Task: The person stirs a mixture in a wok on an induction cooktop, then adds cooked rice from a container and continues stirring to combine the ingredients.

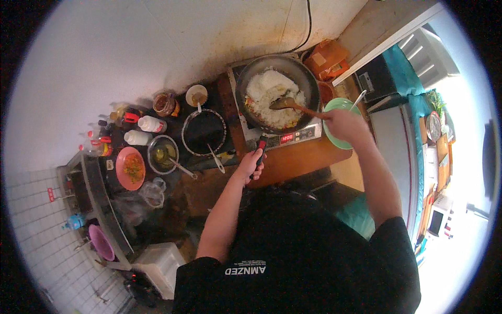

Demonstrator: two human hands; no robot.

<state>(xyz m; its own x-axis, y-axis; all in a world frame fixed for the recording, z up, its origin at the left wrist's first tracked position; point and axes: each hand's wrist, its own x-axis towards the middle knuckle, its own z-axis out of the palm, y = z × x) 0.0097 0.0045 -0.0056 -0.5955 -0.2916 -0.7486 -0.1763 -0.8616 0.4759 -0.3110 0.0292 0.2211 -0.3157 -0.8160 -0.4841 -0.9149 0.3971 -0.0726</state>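
A dark wok [310,74] stands on an induction cooker [310,133] with a lit red display. My left hand [251,165] grips the wok's black and red handle [260,151]. In my right hand [348,125] is a wooden spatula [300,106], its blade down in the white rice [270,87]. Bits of orange, yellow and green food show around the rice's lower edge. Just behind my right hand is a pale green bowl [338,138] with a light-coloured spoon [359,99] leaning in it.
Left of the cooker are a black pot [204,131], a metal bowl of yellow liquid [161,154] with a ladle, a pink plate of chopped food [122,174], a sauce jar [164,104] and several bottles [151,124]. An orange container [326,59] stands beyond the wok's right side.
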